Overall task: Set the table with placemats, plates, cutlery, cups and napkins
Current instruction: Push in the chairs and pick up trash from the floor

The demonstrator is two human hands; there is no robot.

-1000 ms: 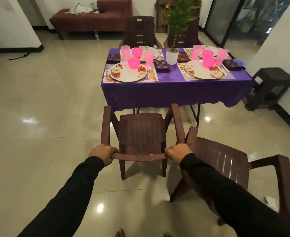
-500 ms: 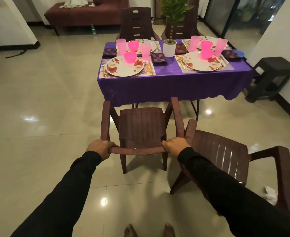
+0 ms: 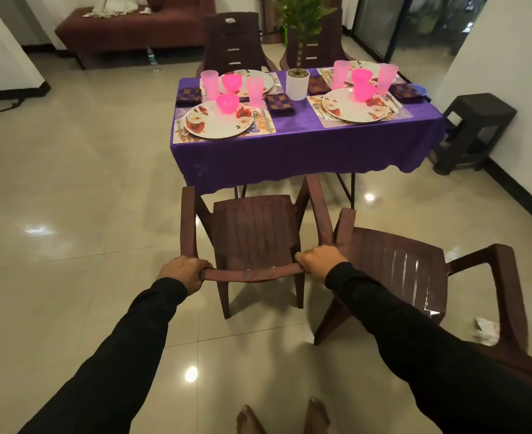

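On the glossy tiled floor (image 3: 70, 189) near the purple-clothed set table (image 3: 305, 151), your left hand (image 3: 183, 270) & right hand (image 3: 319, 261) grasp the brown slatted plastic chair (image 3: 255, 227) by its top rail.

Four chairs (image 3: 252, 233); four plates (image 3: 219, 120); four pink tumblers (image 3: 210, 84); four pink bowls (image 3: 227, 103); four napkins (image 3: 279, 103); one potted plant (image 3: 297, 84).

I stand on a glossy beige tiled floor (image 3: 70, 189) that mirrors ceiling lights. A maroon sofa (image 3: 133, 26) lines the far white wall (image 3: 524, 57); a dark stool (image 3: 474, 130) sits right.
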